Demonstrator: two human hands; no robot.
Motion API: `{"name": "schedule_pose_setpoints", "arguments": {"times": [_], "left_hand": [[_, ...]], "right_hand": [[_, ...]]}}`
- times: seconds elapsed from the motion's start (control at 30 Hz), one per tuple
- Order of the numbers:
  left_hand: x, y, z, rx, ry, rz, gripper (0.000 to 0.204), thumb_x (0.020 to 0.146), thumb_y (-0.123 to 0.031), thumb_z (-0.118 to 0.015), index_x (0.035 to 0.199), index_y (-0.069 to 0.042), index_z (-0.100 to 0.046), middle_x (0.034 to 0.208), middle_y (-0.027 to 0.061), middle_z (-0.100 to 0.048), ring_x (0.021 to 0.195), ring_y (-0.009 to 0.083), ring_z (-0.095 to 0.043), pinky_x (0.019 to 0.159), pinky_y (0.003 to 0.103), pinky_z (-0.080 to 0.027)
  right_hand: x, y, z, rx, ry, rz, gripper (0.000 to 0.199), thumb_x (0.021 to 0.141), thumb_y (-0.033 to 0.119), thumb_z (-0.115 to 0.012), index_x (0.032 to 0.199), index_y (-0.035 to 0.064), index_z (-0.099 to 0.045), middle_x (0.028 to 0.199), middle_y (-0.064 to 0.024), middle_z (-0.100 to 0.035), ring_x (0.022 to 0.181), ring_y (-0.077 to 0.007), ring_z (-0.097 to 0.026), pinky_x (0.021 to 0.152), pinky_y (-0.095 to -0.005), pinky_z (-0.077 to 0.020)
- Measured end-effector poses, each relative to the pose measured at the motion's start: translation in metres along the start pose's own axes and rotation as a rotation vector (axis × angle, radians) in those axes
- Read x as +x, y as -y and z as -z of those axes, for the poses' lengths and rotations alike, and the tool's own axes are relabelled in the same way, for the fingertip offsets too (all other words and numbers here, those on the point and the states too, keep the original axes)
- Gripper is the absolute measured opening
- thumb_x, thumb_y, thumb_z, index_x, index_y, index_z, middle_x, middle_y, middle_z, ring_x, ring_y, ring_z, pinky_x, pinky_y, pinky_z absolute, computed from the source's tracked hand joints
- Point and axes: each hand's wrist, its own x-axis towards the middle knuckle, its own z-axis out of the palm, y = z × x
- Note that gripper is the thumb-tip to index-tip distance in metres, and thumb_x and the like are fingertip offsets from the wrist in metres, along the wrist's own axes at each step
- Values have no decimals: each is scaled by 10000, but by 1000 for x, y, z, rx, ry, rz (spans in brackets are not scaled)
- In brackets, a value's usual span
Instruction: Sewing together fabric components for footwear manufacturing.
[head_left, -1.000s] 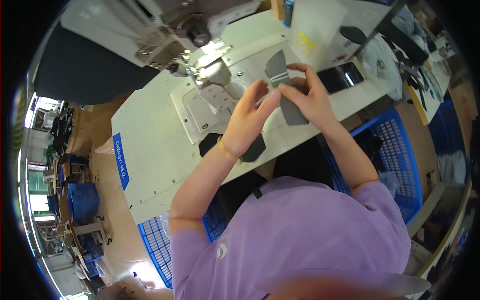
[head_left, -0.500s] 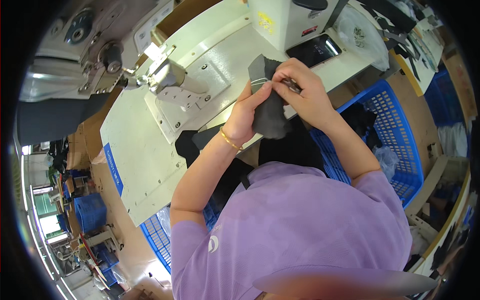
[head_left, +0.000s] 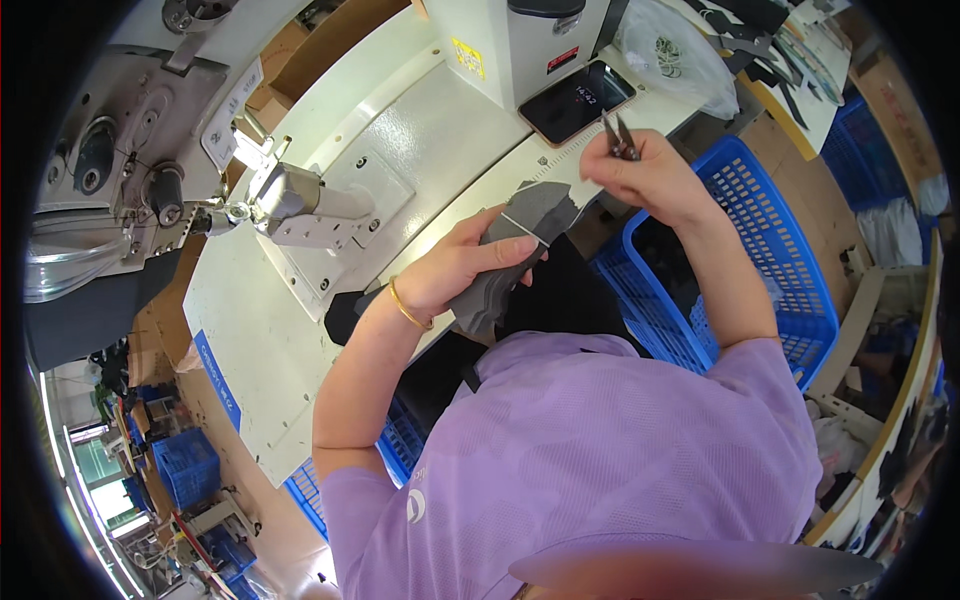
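My left hand (head_left: 452, 262) is closed round a bundle of dark grey fabric pieces (head_left: 545, 208), its thumb lying across the top. A thin white band (head_left: 524, 230) crosses the bundle near the thumb. Up and to the right, my right hand (head_left: 655, 182) grips a small pair of thread snips (head_left: 622, 138), points upward. The snips' handles are partly hidden in the palm. A small gap separates the right hand from the far end of the bundle.
A sewing machine (head_left: 293, 192) stands left on the pale worktable (head_left: 262, 345). Beyond my hands lie a phone (head_left: 577, 100) and a clear plastic bag (head_left: 672, 60). A blue basket (head_left: 790, 250) with dark cloth is at my right. Scissors (head_left: 745, 45) rest on the far-right table.
My right hand has left the band and moved right, with the snips now showing upright. The left hand has shifted slightly left and lower, tilting the fabric bundle.
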Motion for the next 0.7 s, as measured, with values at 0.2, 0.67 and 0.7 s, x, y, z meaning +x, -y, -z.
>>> {"name": "schedule_pose_setpoints", "arguments": {"times": [0.2,0.67,0.7], "left_hand": [[3,-15,-3,5,-28,-157,511,906,-315,-665,1258,26,-519,1092,114,-632,892,161,-623,792,278,-516],[4,16,17,-508,-35,-359,537,988,-368,-534,1338,29,-441,1233,187,-582,1022,258,-636,843,387,-567],[4,16,19,-510,-44,-362,537,988,-368,-534,1338,29,-441,1233,187,-582,1022,258,-636,843,387,-567]], "right_hand": [[22,10,3,205,-263,132,176,914,179,-662,912,4,-643,558,62,-433,426,-10,-296,398,-204,-179],[110,-12,243,-1515,-655,168,233,829,241,-656,956,51,-700,912,-169,-689,841,-396,-648,728,-445,-508],[111,-12,237,-1593,-668,249,252,835,250,-654,982,51,-697,951,-165,-686,862,-383,-650,734,-445,-508]]}}
